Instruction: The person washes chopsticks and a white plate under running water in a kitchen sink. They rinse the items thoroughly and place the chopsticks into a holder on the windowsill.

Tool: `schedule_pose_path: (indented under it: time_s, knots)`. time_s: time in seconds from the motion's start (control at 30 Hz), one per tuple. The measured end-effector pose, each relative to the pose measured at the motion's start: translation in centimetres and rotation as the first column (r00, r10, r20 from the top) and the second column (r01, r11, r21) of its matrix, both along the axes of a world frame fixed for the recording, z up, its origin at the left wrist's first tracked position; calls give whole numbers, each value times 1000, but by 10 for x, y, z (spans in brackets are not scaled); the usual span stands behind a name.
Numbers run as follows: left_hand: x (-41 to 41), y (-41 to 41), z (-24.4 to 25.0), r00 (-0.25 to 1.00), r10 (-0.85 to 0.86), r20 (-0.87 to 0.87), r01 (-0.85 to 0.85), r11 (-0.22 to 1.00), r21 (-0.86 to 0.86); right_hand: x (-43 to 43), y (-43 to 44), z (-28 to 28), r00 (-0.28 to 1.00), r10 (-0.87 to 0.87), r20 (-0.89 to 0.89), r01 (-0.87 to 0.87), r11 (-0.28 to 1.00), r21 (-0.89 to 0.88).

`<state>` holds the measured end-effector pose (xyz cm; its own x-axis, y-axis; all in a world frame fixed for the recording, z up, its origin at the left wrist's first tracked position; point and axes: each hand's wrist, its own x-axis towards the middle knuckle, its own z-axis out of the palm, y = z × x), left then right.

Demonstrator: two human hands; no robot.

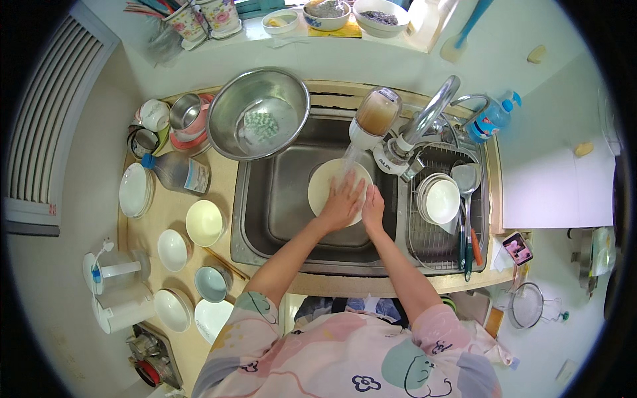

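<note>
A round cream plate or shallow bowl (322, 181) is held over the stainless steel sink basin (278, 199). My left hand (343, 199) lies spread on its inner face, under water falling from the AUX faucet filter (371, 119). At the plate's right rim, my right hand (373, 206) grips the edge; part of its fingers is hidden behind the plate. The chrome spout (438, 102) arches above the filter.
A large steel bowl (224, 119) overlaps the sink's back left. White bowls (443, 201), a spatula (467, 184) and other utensils sit on the right drain rack. Several bowls, stacked plates (135, 190), chopsticks (226, 262) and a bottle (180, 172) stand on the left counter.
</note>
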<state>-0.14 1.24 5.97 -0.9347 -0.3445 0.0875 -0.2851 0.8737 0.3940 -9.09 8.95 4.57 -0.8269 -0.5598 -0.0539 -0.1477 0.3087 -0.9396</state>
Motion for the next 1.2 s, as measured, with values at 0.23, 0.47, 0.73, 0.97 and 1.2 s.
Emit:
schedule_pose_path:
  time_s: [0.23, 0.47, 0.73, 0.97, 1.2]
  knots:
    - [41, -15, -4, 908, -400, 127, 409, 911, -54, -11, 1, 26, 998, 27, -56, -25, 999, 38]
    - [4, -24, -11, 999, -48, 2, 48, 999, -6, 11, 8, 22, 998, 68, -8, -65, 973, 221]
    - [-31, 3, -16, 973, -151, -176, 178, 972, 153, 6, 26, 14, 996, 15, 92, -39, 964, 262]
    - [-22, -25, -46, 877, 425, 226, -436, 503, 746, 1, 29, 28, 986, 155, 54, -164, 921, 352]
    - [2, -41, -82, 704, 585, 402, -327, -236, 915, -7, 0, 11, 978, -172, -116, 185, 976, 116]
